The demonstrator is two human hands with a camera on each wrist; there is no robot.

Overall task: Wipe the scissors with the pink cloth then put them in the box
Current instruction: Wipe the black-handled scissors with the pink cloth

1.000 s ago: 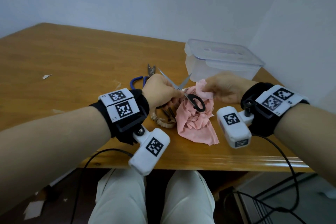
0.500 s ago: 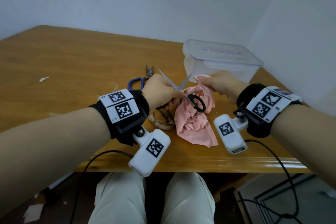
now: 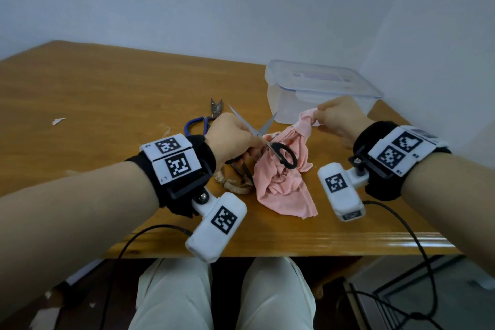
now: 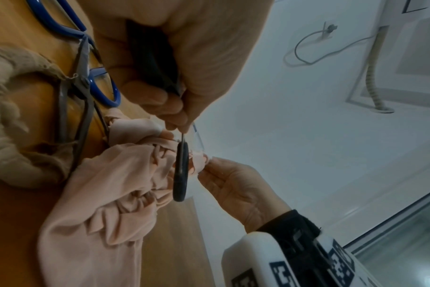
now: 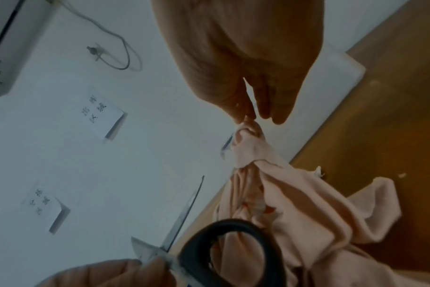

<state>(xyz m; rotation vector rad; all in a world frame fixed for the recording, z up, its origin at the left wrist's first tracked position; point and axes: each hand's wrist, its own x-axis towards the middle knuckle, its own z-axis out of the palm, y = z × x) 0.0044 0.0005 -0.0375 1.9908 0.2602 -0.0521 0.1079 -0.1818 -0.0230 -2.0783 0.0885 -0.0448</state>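
So the table (image 3: 107,94) carries everything, with the clear lidded box (image 3: 316,88) at the far right, nearer the right hand (image 3: 338,119). The pink cloth (image 3: 284,182) lies bunched in the middle; that right hand pinches one corner and lifts it up toward the box. The left hand (image 3: 230,139) grips the black-handled scissors (image 3: 263,139) by the pivot, blades spread and pointing away, free loop over the cloth. Cloth sits just right of the blades, so I'd guess wiping comes next.
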